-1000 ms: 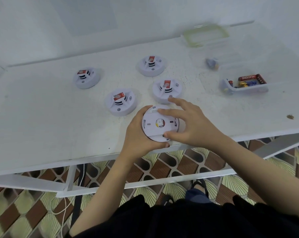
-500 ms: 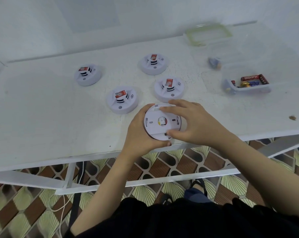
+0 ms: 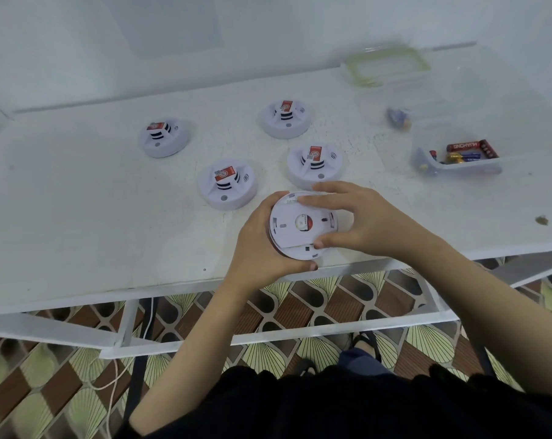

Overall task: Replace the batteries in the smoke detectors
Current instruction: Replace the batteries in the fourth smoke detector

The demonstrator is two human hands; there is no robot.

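Both hands are holding a smoke detector (image 3: 295,231) at the near edge of the counter (image 3: 78,223).
The left grip (image 3: 257,245) is curling round its left rim, and the right grip (image 3: 364,223) is pinching its back plate between fingers and thumb. Four more detectors (image 3: 227,185) are sitting just behind it, and a clear tub (image 3: 471,168) of batteries (image 3: 467,150) is lying to the right.

Right hand (image 3: 360,223) shifted a little on the held smoke detector (image 3: 295,231), thumb slid rightward along its near edge, fingers closer together
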